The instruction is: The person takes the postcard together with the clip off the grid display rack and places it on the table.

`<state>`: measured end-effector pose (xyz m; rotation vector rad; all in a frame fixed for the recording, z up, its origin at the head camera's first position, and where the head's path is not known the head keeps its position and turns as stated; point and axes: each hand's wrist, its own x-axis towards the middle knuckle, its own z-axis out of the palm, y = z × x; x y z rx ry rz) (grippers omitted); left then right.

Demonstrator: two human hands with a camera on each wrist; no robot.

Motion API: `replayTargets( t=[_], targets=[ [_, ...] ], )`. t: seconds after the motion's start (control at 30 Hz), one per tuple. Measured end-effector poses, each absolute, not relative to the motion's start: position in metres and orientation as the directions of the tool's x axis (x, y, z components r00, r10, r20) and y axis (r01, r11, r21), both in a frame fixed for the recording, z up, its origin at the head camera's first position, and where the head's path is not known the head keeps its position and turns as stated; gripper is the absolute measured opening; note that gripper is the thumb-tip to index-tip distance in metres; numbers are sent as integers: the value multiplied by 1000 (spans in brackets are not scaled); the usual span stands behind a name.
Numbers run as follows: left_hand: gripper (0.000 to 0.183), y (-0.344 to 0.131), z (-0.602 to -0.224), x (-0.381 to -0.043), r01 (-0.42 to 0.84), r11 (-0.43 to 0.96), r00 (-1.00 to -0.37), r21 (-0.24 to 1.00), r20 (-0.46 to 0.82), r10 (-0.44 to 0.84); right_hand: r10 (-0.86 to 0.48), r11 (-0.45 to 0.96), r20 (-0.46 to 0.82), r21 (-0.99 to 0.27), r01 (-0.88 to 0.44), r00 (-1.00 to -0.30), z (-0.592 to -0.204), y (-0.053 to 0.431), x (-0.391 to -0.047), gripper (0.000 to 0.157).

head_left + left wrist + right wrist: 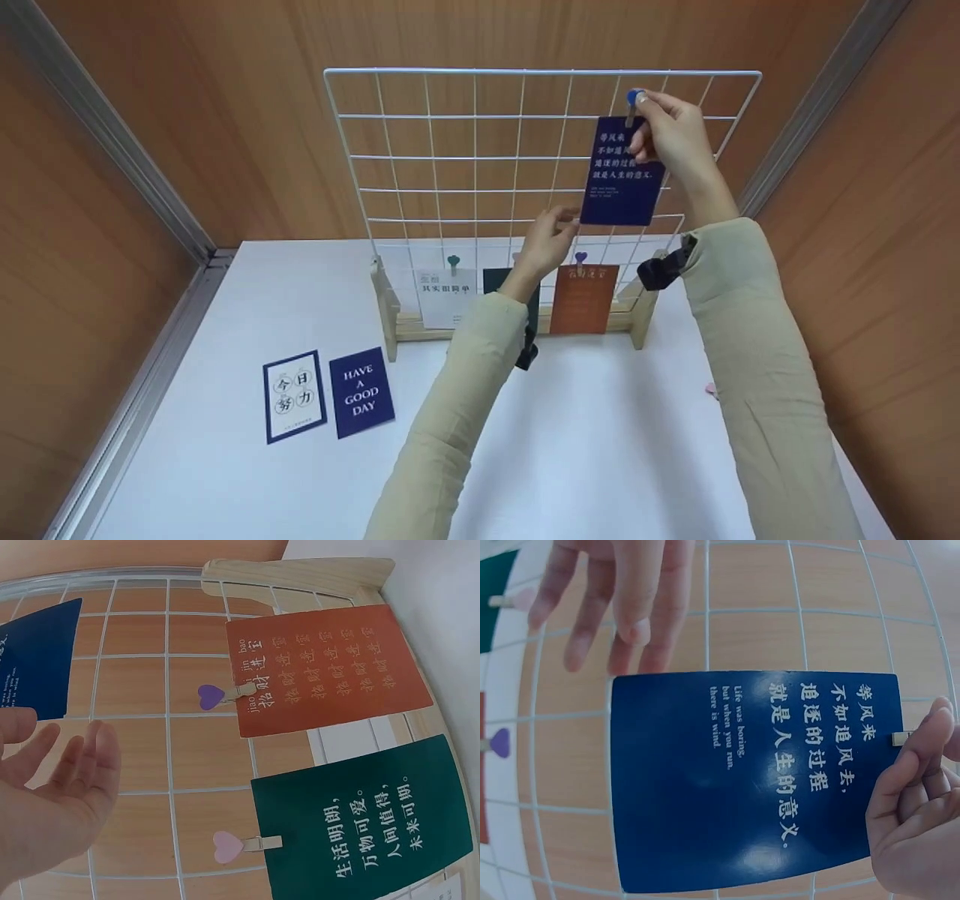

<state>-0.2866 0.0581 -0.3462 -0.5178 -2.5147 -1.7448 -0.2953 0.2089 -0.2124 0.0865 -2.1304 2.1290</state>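
High on the right side of a white wire grid (475,115), my right hand (679,142) pinches a clip with a blue heart (634,95). A dark blue card with white writing (619,202) hangs from this clip against the wires. My left hand (549,244) is at the card's lower left corner, its fingers loosely bent and holding nothing; the left wrist view shows the fingers (105,757) just below the card's edge. Lower on the grid, clips hold an orange card (585,307), a green card (360,825) and a white card (448,300).
A wooden stand (409,330) bears the grid on the white table (225,315). A white card with a blue border (295,416) and a blue HAVE A GOOD DAY card (364,394) lie at left. A small pink thing (711,390) lies by the right sleeve. Wooden panels (97,225) enclose the table.
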Motion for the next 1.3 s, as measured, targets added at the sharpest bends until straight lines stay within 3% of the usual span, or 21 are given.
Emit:
replayTargets(
  t=[0.47,0.77,1.3],
  targets=[
    [28,61,-346,-284,278,246,-942,928,214,257,124,38,154,-988,-151,-980,-213,210,-297,33],
    [15,61,-347,-284,273,205,-948,940,226,226,142,-1,142,-990,-143,-980,-212,208,-301,31],
    [12,62,-347,-283,286,256,-952,924,242,190,215,-82,202,-971,-224,-956,-216,206,-303,12]
  ],
)
